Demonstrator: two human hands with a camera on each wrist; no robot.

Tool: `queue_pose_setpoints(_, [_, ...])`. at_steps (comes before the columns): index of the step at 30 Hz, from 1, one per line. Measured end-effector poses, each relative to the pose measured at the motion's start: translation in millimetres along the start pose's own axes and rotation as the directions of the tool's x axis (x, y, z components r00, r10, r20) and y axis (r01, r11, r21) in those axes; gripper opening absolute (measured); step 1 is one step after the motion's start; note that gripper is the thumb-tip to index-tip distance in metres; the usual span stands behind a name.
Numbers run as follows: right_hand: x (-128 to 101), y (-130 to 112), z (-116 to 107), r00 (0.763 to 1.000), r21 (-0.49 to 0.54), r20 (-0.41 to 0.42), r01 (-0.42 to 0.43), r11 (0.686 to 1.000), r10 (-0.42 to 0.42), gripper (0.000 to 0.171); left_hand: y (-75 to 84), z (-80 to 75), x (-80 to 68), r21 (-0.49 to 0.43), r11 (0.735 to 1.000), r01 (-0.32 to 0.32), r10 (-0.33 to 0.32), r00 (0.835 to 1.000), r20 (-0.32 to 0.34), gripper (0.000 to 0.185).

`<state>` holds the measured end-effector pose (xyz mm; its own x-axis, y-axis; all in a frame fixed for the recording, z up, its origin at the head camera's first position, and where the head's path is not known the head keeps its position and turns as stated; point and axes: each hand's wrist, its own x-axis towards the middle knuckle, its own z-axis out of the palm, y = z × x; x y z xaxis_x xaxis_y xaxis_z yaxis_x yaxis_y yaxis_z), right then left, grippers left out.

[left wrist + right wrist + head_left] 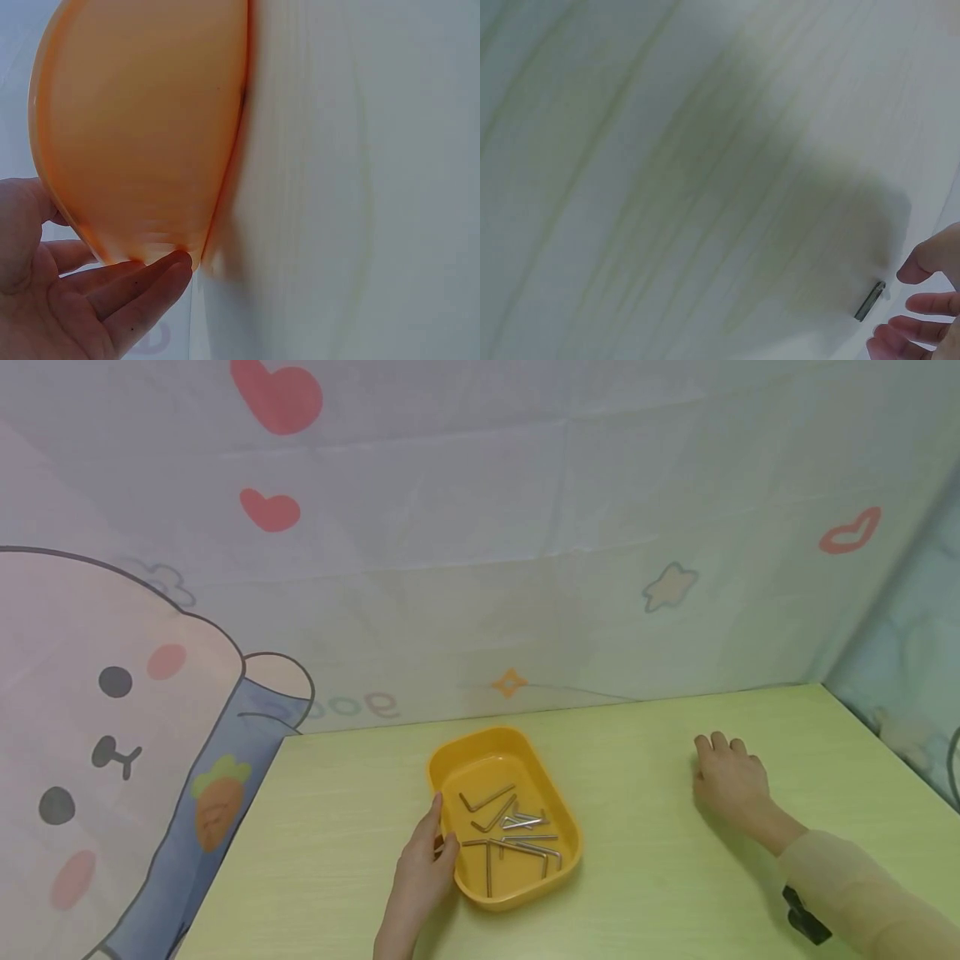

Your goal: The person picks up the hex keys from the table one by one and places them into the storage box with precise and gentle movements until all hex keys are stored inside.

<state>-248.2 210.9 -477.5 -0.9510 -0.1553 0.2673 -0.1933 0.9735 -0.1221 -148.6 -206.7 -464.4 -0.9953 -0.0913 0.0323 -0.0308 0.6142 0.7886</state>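
A yellow tray (551, 802) stands on the table with several L-shaped metal hex keys (531, 837) lying loose inside. My left hand (422, 868) holds the tray's left side. In the left wrist view, the fingers (146, 300) press the outer wall while the thumb is up by the rim. Away to the right, my right hand (731, 781) is low over the table with its fingers loosely bent. Just off those fingertips, in the right wrist view, lies a small dark metal piece (870, 301); its exact kind is unclear. It appears apart from the fingers.
The pale green table (637, 860) meets a printed cloth backdrop (465, 568) at its far edge. A cartoon bear covers the cloth on the left. A black strap (805, 916) is on the right sleeve, and a dark cable (954, 768) hangs at the far right.
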Motion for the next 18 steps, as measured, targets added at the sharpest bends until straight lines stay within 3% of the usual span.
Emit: queue_pose_setpoints(18, [-0.6, 2.9, 4.2, 0.998, -0.017, 0.06, -0.008, 1.0, 0.009, 0.034, -0.5, -0.5, -1.0, 0.0, 0.999, -0.034, 0.034, 0.999, 0.004, 0.059])
